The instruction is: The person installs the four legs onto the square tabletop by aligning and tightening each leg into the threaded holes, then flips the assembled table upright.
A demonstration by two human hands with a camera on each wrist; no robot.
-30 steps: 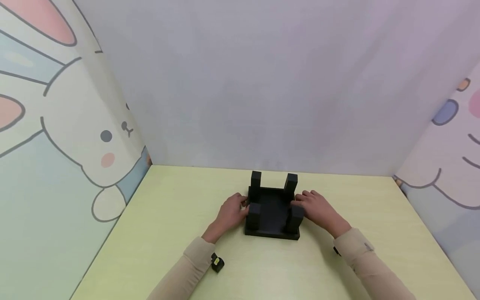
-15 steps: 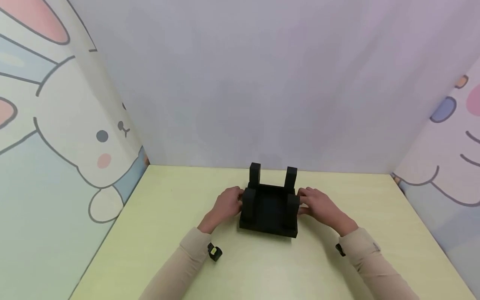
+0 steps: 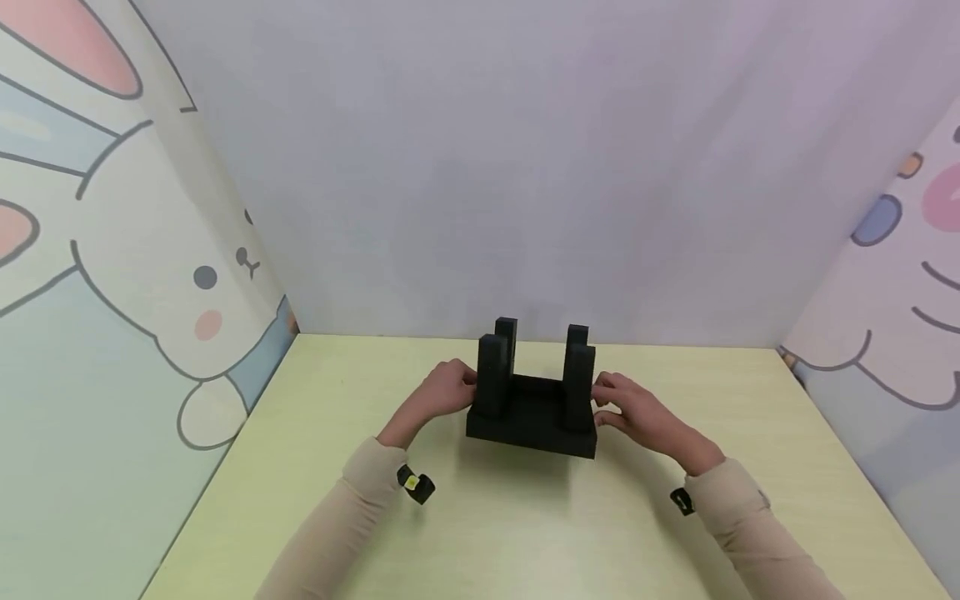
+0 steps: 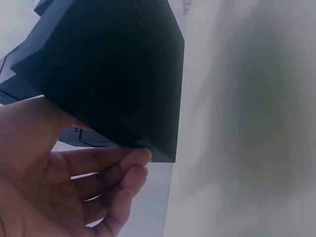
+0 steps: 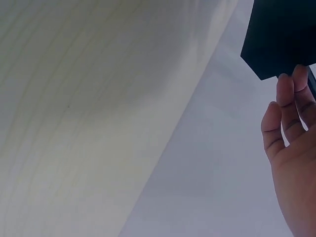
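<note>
A black, square, tray-like stand with four posts (image 3: 531, 432) is held a little above the table, its base tilted and its posts pointing up. On its left side my left hand (image 3: 444, 390) grips it; in the left wrist view the fingertips (image 4: 136, 158) press the underside of the black base (image 4: 118, 69). My right hand (image 3: 643, 415) holds the opposite side. Only a corner of the black base (image 5: 281, 42) appears in the right wrist view, with fingertips of the right hand (image 5: 296, 153) touching its lower edge. Both thumbs are partly hidden.
A pale yellow table (image 3: 360, 375) lies beneath, with a soft shadow under the stand. Behind it rises a plain light wall (image 3: 525, 167). Side walls with cartoon animals (image 3: 150, 275) flank the table. Black wrist devices (image 3: 415, 483) sit below the beige cuffs.
The black stand has risen from the table and tilted, showing more of its front edge and taller posts. It has shifted slightly left. Both hands went with it.
</note>
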